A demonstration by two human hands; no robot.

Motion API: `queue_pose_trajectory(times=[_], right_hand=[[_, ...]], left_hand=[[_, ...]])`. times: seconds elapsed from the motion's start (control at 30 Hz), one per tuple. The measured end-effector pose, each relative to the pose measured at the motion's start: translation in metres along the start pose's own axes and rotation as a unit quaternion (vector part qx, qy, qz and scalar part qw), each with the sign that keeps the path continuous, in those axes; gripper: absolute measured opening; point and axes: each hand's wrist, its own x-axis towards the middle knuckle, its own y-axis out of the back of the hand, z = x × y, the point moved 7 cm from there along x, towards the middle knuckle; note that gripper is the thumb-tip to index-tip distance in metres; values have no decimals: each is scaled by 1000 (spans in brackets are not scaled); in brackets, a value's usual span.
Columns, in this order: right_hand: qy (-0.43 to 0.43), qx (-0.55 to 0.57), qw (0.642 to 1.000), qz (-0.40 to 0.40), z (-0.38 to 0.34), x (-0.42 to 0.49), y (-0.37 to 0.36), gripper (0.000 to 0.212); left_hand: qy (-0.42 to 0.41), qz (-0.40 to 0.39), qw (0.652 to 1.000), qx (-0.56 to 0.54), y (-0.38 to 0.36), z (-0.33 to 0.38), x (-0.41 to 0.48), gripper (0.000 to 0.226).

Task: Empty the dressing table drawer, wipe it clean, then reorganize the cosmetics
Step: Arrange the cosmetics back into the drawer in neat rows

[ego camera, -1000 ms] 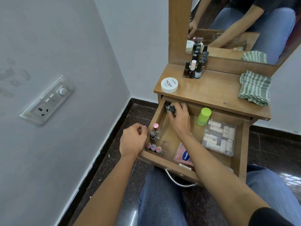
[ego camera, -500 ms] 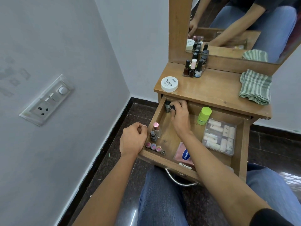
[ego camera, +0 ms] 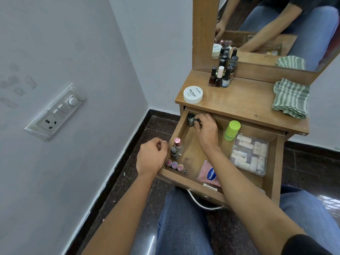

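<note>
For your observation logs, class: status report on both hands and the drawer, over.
Left hand curled beside drawer's left wall. Right hand gripping dark bottles, back left corner. Drawer not emptied: green jar, clear case, Vaseline pouch inside. Nothing blocking.

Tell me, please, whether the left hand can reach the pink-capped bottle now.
Probably yes: the left hand rests by the drawer wall, the pink-capped bottle stands uncovered just inside; the right hand grips a dark bottle farther back.
</note>
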Motion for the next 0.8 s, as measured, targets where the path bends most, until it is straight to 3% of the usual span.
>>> queue_pose_trajectory(times=[0.3,0.8], right_hand=[[-38,9,999,-13,14,-3,-3,30],[-128,56,990,-11,31,-8,-11,24]], left_hand=[[-2,-4,1000,-4,0,-1,0,22],[-1,-5,1000,-9,0,-1,0,22]])
